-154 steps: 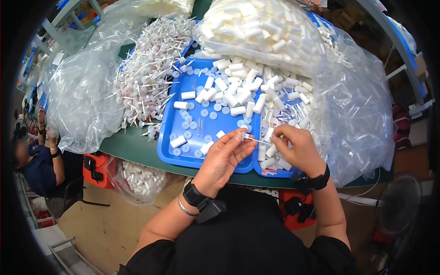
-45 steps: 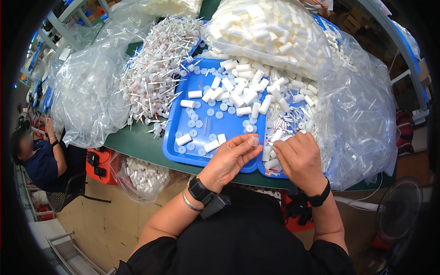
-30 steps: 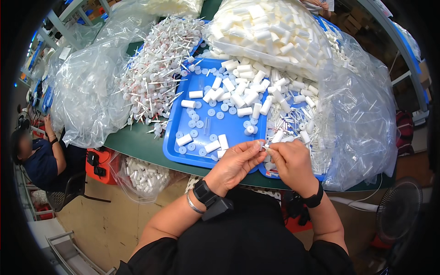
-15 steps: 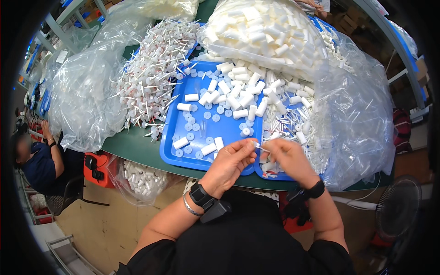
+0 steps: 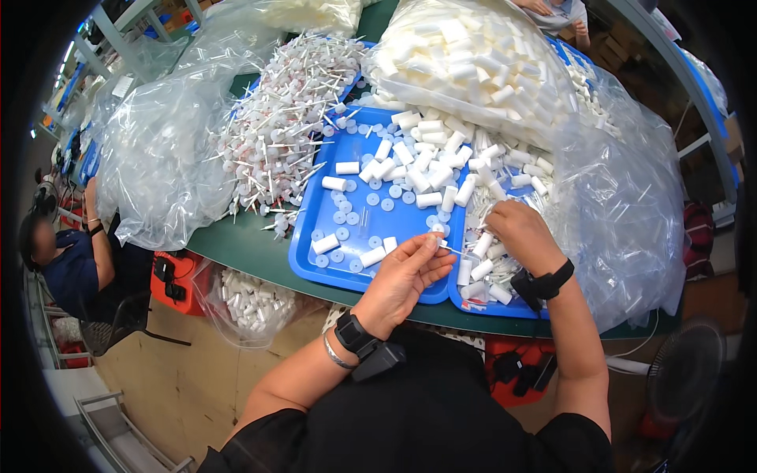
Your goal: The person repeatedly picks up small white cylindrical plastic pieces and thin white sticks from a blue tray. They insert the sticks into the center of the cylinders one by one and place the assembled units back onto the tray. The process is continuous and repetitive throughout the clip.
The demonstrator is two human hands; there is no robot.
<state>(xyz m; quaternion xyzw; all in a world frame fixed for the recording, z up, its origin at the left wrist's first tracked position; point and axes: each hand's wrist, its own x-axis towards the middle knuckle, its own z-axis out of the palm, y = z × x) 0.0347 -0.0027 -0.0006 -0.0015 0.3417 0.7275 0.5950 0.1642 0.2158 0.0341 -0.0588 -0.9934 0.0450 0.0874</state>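
My left hand [image 5: 404,277] pinches a thin white stick [image 5: 453,250] between thumb and fingertips, its far end pointing right. It is over the right edge of the blue tray [image 5: 315,272]. My right hand [image 5: 527,234] is curled down over the pile in a second blue tray [image 5: 505,307], its fingertips at the white cylinders [image 5: 479,270]. Those fingertips are partly hidden, so I cannot make out what they grip. Thin white sticks lie among the cylinders there. In the left tray, more white cylinders [image 5: 347,168] and translucent discs [image 5: 341,233] lie scattered.
A heap of white sticks with discs [image 5: 276,134] rises at the left. Behind the trays bulges a clear bag of white cylinders [image 5: 473,63]. Crumpled plastic bags [image 5: 158,173] flank the green table [image 5: 236,252]. A co-worker [image 5: 67,260] sits at the far left.
My right hand has left my left hand, moving right and away from me to the pile in the right tray. My left hand still pinches the stick. The whole view has shifted slightly.
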